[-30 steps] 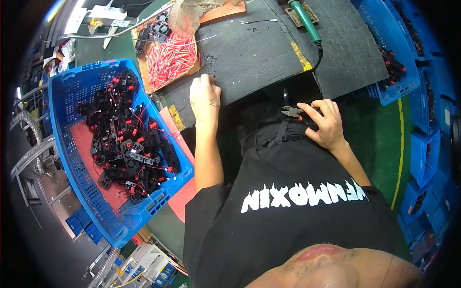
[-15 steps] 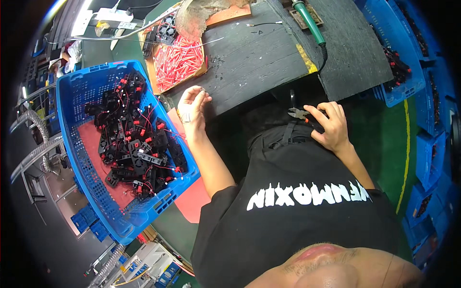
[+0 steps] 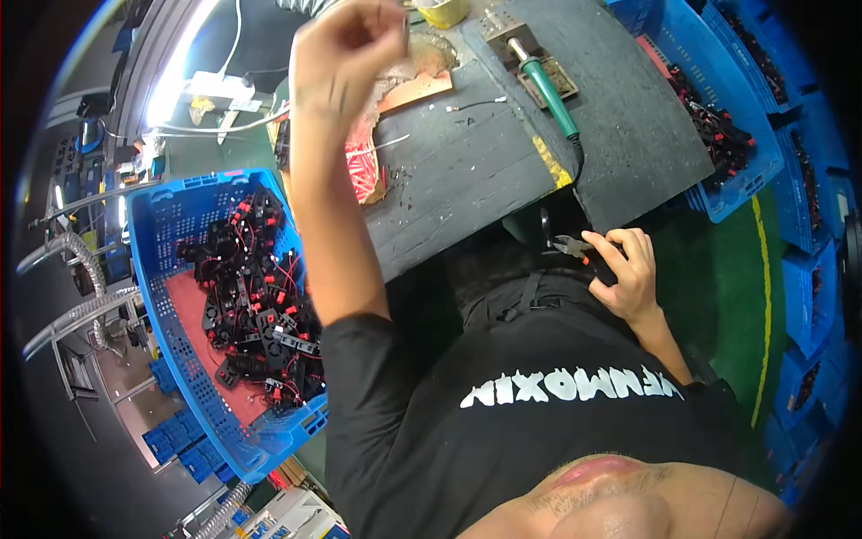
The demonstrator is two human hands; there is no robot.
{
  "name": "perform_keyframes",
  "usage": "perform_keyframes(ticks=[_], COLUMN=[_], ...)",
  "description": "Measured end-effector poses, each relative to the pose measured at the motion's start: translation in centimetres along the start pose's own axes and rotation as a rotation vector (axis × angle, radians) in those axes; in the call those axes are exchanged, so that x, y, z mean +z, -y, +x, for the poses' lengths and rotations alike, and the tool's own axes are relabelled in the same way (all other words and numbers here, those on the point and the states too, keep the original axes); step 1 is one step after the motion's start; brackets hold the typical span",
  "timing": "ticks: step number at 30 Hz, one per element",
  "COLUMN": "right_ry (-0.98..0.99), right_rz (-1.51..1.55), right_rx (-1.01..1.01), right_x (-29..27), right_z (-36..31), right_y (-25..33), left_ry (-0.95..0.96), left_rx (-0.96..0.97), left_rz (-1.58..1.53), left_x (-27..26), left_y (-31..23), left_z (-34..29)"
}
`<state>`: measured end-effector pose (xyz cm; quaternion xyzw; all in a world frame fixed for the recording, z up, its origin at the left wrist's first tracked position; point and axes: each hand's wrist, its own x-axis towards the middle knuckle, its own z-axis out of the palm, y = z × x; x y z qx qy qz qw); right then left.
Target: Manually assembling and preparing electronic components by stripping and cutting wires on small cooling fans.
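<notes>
My left hand [image 3: 352,56] is raised over the far left part of the bench, its fingers curled together. Whether anything small is pinched in them cannot be made out. Near my waist, by the bench's front edge, my right hand [image 3: 626,269] is closed around a pair of diagonal cutters [image 3: 572,246]. Their metal jaws point left and stand slightly apart, and the red and black handles are mostly hidden in the palm. Under my left forearm lies a box of red tube-like pieces [image 3: 363,171], partly covered by the arm.
To the left stands a blue crate [image 3: 184,346] of black fan parts with red wires. A green-handled soldering iron [image 3: 549,97] rests in its holder on the dark bench [image 3: 449,193]. One short cable [image 3: 478,104] lies nearby. More blue crates [image 3: 745,193] line the right side.
My left hand has swung up and away from the bench's front edge, over the box of red pieces. The right hand keeps the cutters at nearly the same place. The whole view has shifted.
</notes>
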<state>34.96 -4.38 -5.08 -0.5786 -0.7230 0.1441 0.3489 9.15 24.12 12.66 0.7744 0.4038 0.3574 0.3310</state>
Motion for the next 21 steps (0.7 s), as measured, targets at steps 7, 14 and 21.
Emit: perform_keyframes(ticks=[7,14,21], right_ry=[-0.108,-0.147,-0.105], right_rz=[-0.065,-0.108,-0.05], right_rx=[0.111,0.222,0.094], right_x=[-1.4,-2.1,-2.1], right_z=[-1.5,-2.3,-0.6], right_y=[-0.5,-1.8,-1.0], left_ry=[0.304,0.158,-0.085], left_rx=[-0.058,0.183,0.302], left_rz=[0.719,0.829,0.896], left_x=[0.4,3.8,-4.2], left_y=[12.0,18.7,17.2], left_z=[20.4,21.3,20.0])
